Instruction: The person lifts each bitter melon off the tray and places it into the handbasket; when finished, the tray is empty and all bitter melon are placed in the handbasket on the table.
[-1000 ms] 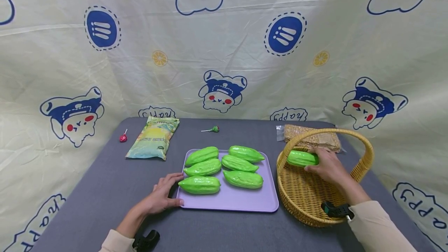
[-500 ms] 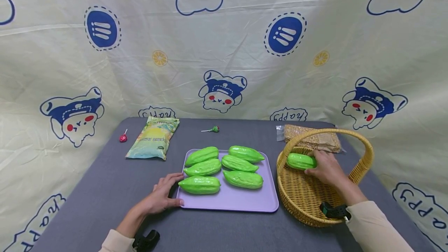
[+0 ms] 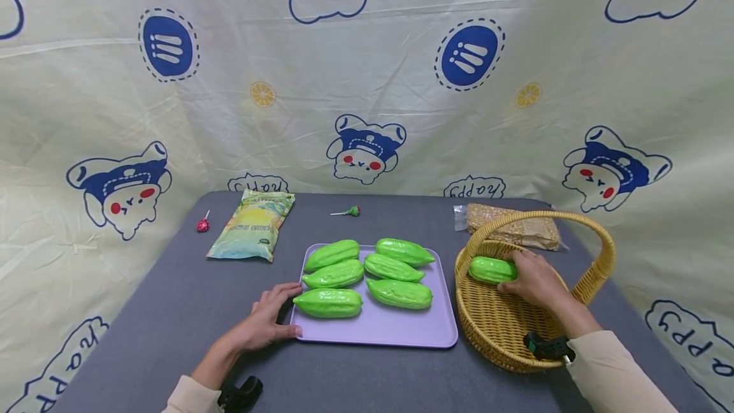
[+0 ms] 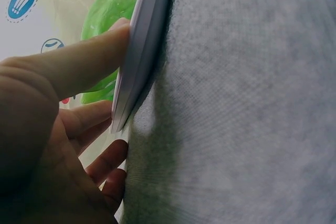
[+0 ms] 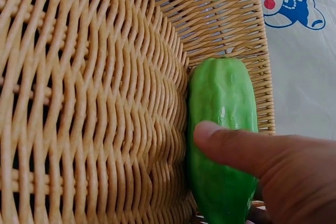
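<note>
In the head view my right hand (image 3: pixel 538 280) reaches into a wicker basket (image 3: pixel 487 320) and grips a green bitter melon (image 3: pixel 490 270) by its right end. The right wrist view shows the thumb across the ridged bitter melon (image 5: pixel 223 95), which lies against the woven basket (image 5: pixel 105 108); the other fingers are mostly hidden behind it. At the left, my left hand (image 3: pixel 266 320) touches the near left corner of a lilac tray (image 3: pixel 401 331) with relaxed fingers. Thumb and forefinger meet the tray's rim (image 4: pixel 139 51) in the left wrist view. Several more bitter melons (image 3: pixel 398 294) lie on the tray.
A yellow-green packet (image 3: pixel 252 225) lies at the back left beside a red lollipop (image 3: pixel 203 225). A green lollipop (image 3: pixel 353 211) lies behind the tray. Behind the basket is a clear bag of grain (image 3: pixel 513 225). The basket's tall handle (image 3: pixel 602 253) arches over the right forearm.
The right hand has moved slightly down and toward the person with the bitter melon, lower in the basket. The left hand and the tray have stayed in place.
</note>
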The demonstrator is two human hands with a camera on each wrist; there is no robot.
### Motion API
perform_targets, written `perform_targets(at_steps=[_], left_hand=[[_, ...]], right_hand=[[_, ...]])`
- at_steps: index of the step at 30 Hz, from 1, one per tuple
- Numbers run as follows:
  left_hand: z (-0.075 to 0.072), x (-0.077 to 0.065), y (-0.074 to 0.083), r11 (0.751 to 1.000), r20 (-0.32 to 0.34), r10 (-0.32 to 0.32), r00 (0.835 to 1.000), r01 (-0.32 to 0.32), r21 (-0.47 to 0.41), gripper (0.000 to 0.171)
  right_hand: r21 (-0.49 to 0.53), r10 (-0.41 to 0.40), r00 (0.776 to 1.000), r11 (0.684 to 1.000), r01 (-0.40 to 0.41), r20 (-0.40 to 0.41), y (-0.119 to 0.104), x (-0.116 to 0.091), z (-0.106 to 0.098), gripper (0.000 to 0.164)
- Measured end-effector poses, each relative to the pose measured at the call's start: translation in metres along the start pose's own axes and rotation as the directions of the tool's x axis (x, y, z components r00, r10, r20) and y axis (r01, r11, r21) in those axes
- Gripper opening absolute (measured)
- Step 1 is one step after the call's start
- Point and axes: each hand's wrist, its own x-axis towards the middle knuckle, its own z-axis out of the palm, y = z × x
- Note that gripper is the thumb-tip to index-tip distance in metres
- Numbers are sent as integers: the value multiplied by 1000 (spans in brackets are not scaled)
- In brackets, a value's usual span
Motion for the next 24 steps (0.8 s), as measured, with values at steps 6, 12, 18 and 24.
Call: perform_targets(at_steps=[6, 12, 18, 24], left_hand=[[0, 0, 0, 1000, 2, -8, 1000, 8, 1, 73], [-1, 1, -1, 1000, 5, -10, 1000, 10, 4, 74], [0, 0, -1, 1000, 3, -6, 1000, 6, 5, 74], [0, 0, -1, 1000, -4, 2, 1000, -2, 10, 74]], right_hand=[[52, 27, 1000, 998, -27, 0, 0, 2, -2, 58], [58, 3, 1000, 998, -3, -9, 0, 3, -2, 58], [59, -10, 1000, 998, 10, -9, -2, 3, -1, 56], [54, -18, 999, 998, 19, -30, -1, 2, 0, 51]])
